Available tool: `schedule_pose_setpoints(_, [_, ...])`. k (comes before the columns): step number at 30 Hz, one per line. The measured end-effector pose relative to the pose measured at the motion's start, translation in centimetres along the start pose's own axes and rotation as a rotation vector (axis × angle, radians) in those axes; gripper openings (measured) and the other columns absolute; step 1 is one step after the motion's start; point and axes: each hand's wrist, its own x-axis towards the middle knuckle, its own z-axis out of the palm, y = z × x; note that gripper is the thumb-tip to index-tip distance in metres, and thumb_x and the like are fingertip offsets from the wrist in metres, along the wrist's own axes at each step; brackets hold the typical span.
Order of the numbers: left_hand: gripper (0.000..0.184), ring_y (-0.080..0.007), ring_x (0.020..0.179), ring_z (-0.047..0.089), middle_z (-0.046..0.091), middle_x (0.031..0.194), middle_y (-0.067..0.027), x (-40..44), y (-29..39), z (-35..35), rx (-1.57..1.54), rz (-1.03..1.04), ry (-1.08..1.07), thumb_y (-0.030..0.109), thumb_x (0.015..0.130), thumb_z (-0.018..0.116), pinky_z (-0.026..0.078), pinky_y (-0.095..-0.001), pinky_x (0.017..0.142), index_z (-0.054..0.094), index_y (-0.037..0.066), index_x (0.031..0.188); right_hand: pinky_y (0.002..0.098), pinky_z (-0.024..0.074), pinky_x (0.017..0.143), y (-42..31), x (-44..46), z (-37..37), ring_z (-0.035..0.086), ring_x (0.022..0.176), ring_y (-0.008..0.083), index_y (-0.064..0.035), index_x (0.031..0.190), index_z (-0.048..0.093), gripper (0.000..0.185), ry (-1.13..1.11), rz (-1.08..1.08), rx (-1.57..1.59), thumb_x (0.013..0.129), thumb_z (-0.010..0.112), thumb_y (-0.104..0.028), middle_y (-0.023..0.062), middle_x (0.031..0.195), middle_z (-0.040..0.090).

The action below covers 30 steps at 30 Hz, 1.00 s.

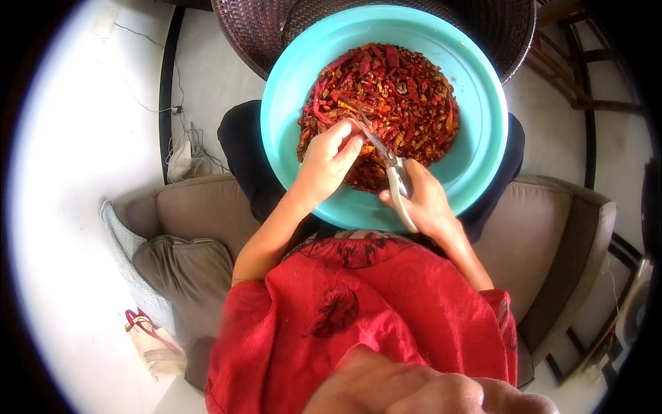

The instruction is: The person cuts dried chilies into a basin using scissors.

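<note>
A large turquoise basin (279, 124) holds a heap of dried red chili peppers (407, 90), many in small cut pieces with some longer pods among them. My right hand (424, 200) is closed around the pale handles of a pair of scissors (396, 183). The blades point up and left, over the chilies. Above the left side of the heap, my left hand (331, 159) is closed in a pinch right beside the blade tips. Whatever lies between its fingertips is too small to make out.
The basin rests at my knees, against a dark woven wicker basket (248, 34). I sit on a brown sofa (196, 207) with a brown cushion (183, 269) at left. Cables (196, 141) lie on the left floor; a wooden chair frame (586, 76) stands at upper right.
</note>
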Motion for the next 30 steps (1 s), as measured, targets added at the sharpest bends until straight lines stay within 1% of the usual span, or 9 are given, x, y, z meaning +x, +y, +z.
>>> schedule_pose_setpoints(3, [0.01, -0.0098, 0.071, 0.053, 0.059, 0.079, -0.003, 0.0, 0.3, 0.1, 0.017, -0.024, -0.016, 0.007, 0.098, 0.054, 0.046, -0.0273, 0.068, 0.058, -0.002, 0.1, 0.0446, 0.0486, 0.069, 0.0, 0.1, 0.1, 0.064, 0.076, 0.0363, 0.0011, 0.096, 0.059, 0.053, -0.02, 0.053, 0.068, 0.077, 0.078, -0.044, 0.0206, 0.081, 0.063])
schedule_pose_setpoints(7, [0.009, -0.0072, 0.068, 0.048, 0.054, 0.076, -0.0006, 0.0, 0.2, -0.1, -0.08, -0.087, -0.03, 0.008, 0.099, 0.054, 0.042, -0.0245, 0.063, 0.057, 0.0, 0.101, 0.0441, 0.0483, 0.066, 0.5, 0.1, 0.5, 0.064, 0.072, 0.0357, 0.0014, 0.09, 0.059, 0.05, -0.026, 0.052, 0.132, 0.077, 0.079, -0.043, 0.0216, 0.077, 0.063])
schedule_pose_setpoints(9, [0.008, -0.0062, 0.067, 0.047, 0.053, 0.074, 0.0003, -0.1, 0.1, -0.2, -0.108, -0.135, -0.043, 0.008, 0.099, 0.054, 0.041, -0.0233, 0.061, 0.056, 0.0, 0.101, 0.044, 0.048, 0.065, 0.7, 0.0, 0.5, 0.063, 0.071, 0.0348, 0.0018, 0.087, 0.059, 0.051, -0.088, 0.118, 0.204, 0.077, 0.079, -0.044, 0.0223, 0.077, 0.062])
schedule_pose_setpoints(12, [0.007, -0.0052, 0.064, 0.044, 0.05, 0.073, 0.0019, 0.0, 0.1, -0.2, -0.092, -0.115, -0.043, 0.008, 0.099, 0.054, 0.039, -0.0221, 0.059, 0.055, 0.001, 0.101, 0.0441, 0.0481, 0.068, 0.6, -0.1, 0.3, 0.063, 0.074, 0.0344, 0.001, 0.091, 0.059, 0.052, -0.004, 0.008, 0.087, 0.077, 0.078, -0.045, 0.02, 0.079, 0.061])
schedule_pose_setpoints(14, [0.007, -0.006, 0.064, 0.044, 0.051, 0.073, 0.002, 0.1, 0.2, -0.1, -0.133, -0.04, -0.024, 0.008, 0.099, 0.054, 0.04, -0.0229, 0.059, 0.054, 0.001, 0.1, 0.0442, 0.0479, 0.069, 0.7, -0.1, 0.4, 0.062, 0.076, 0.0347, 0.0003, 0.094, 0.058, 0.053, 0.008, -0.027, 0.069, 0.076, 0.079, -0.045, 0.0187, 0.081, 0.061])
schedule_pose_setpoints(19, [0.008, -0.0064, 0.064, 0.045, 0.051, 0.073, 0.0016, 0.0, 0.4, 0.1, -0.081, -0.055, -0.022, 0.008, 0.099, 0.054, 0.04, -0.0236, 0.059, 0.056, 0.001, 0.099, 0.0443, 0.0472, 0.074, 0.7, -0.1, 0.7, 0.061, 0.083, 0.0355, -0.0013, 0.1, 0.055, 0.056, 0.049, -0.102, 0.006, 0.075, 0.079, -0.046, 0.016, 0.085, 0.059])
schedule_pose_setpoints(21, [0.008, -0.0064, 0.065, 0.046, 0.051, 0.073, 0.0014, 0.0, 0.6, 0.2, -0.055, -0.057, -0.029, 0.008, 0.099, 0.054, 0.041, -0.0238, 0.059, 0.056, 0.001, 0.098, 0.0446, 0.0475, 0.071, 0.1, -0.2, 0.5, 0.062, 0.078, 0.0353, 0.0, 0.096, 0.057, 0.052, 0.033, -0.03, 0.033, 0.077, 0.079, -0.043, 0.0175, 0.082, 0.06])
schedule_pose_setpoints(28, [0.011, -0.0058, 0.064, 0.045, 0.05, 0.072, 0.0019, 0.3, 0.0, -0.2, -0.116, -0.071, -0.061, 0.011, 0.099, 0.055, 0.04, -0.0233, 0.059, 0.056, 0.001, 0.095, 0.0431, 0.0478, 0.064, 0.8, -0.2, 0.7, 0.062, 0.067, 0.0342, 0.0023, 0.088, 0.059, 0.045, -0.035, 0.01, 0.16, 0.081, 0.078, -0.038, 0.0205, 0.074, 0.061])
schedule_pose_setpoints(30, [0.011, -0.0057, 0.064, 0.045, 0.05, 0.072, 0.002, 0.3, -0.1, -0.4, -0.101, -0.069, -0.064, 0.011, 0.099, 0.056, 0.04, -0.0231, 0.059, 0.056, 0.002, 0.093, 0.0419, 0.0478, 0.063, 1.3, -0.3, 0.9, 0.062, 0.066, 0.034, 0.0025, 0.087, 0.058, 0.045, -0.118, 0.083, 0.322, 0.081, 0.078, -0.038, 0.0204, 0.073, 0.062])
